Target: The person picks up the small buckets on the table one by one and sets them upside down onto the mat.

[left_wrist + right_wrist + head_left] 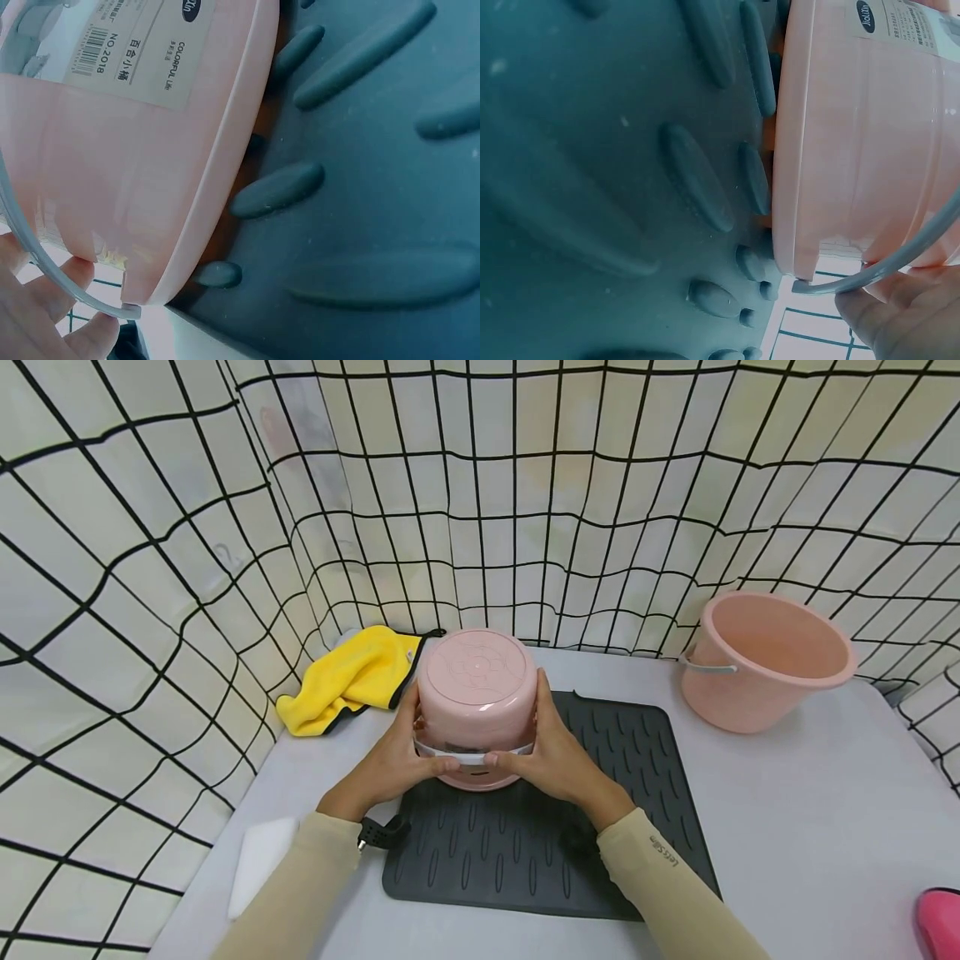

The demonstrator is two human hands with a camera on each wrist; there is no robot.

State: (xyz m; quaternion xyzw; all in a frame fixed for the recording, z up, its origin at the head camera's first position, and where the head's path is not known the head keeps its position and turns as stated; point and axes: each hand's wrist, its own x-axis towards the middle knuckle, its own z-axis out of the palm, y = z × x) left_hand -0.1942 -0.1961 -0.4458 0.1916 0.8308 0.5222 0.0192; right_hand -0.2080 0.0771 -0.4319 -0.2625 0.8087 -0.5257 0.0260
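Note:
A small pink bucket stands upside down on a dark grey ridged mat, its base facing up. My left hand grips its left side and my right hand its right side. Both thumbs lie at the front, on the light grey handle. In the left wrist view, a printed label shows on the bucket wall, and the rim sits against the mat's ridges. Fingers reach around the wall beside the handle in the right wrist view. The bucket's inside is hidden.
A larger pink bucket stands upright at the back right. To the left lies a crumpled yellow cloth with black edging. A white flat object is near the left arm, a bright pink item at lower right. Black netting surrounds the table.

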